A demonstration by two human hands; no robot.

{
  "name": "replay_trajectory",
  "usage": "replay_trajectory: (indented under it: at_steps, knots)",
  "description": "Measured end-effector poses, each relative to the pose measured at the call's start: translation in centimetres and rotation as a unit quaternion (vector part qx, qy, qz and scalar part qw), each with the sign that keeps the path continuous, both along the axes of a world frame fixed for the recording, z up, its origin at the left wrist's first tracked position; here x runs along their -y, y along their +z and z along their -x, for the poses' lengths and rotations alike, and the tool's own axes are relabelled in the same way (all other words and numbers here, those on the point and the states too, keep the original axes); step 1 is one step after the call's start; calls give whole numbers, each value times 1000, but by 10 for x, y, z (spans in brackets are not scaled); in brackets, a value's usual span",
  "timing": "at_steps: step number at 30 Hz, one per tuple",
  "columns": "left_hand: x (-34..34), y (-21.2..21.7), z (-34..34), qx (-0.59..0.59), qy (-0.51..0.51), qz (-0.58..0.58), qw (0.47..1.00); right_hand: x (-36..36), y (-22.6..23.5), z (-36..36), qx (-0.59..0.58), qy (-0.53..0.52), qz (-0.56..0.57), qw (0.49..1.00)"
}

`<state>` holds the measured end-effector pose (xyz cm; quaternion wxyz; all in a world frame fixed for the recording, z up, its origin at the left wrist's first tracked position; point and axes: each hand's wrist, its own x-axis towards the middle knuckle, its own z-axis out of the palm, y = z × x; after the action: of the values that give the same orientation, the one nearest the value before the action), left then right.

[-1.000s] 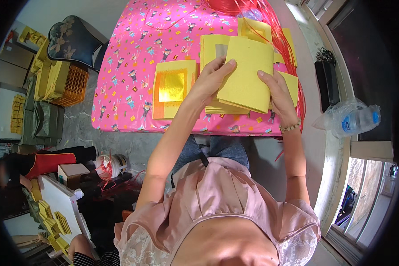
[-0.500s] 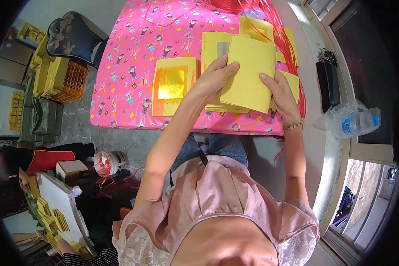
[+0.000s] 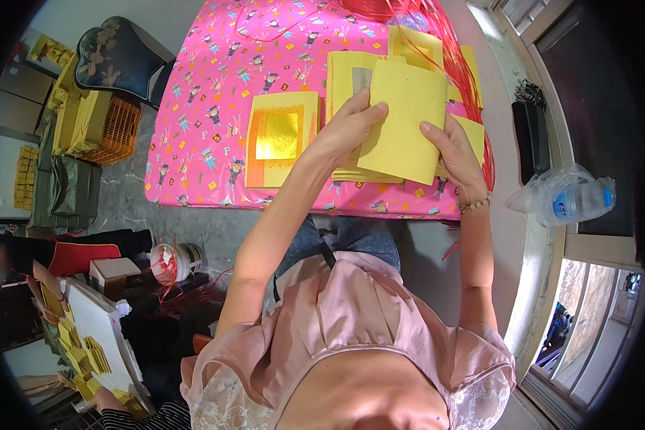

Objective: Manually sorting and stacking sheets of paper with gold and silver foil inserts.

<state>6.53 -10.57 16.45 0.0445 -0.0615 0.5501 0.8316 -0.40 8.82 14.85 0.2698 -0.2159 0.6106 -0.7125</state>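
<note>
Between both hands I hold a sheaf of plain yellow paper, slightly tilted above the table. My left hand grips its left edge, thumb on the face and fingers behind. My right hand pinches the lower right edge, thumb in front. How many sheets are in the sheaf cannot be told. Below and behind it lie more yellow sheets, one showing a silvery patch partly covered by the sheaf. To the left, a stack of yellow paper with an orange border and gold foil square lies flat.
A pink patterned cloth covers the table. Red plastic strands hang along its right side. A bagged water bottle sits on the right ledge. At lower left, a person's hand is at a white board bearing folded yellow papers.
The sheaf in my hands has turned slightly more upright and shifted a little right. My grip looks the same. The other person's hand and arm at lower left have moved.
</note>
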Motion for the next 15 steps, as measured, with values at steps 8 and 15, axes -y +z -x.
replay_trajectory:
  at_steps: [8,15]
  knots:
    - [-22,-10,-4,-65,97,36,993,-3,3,-10,-37,-19,-15,999]
    - [-36,-31,-14,-194,134,113,965,-16,-1,-24,-108,-25,-8,994]
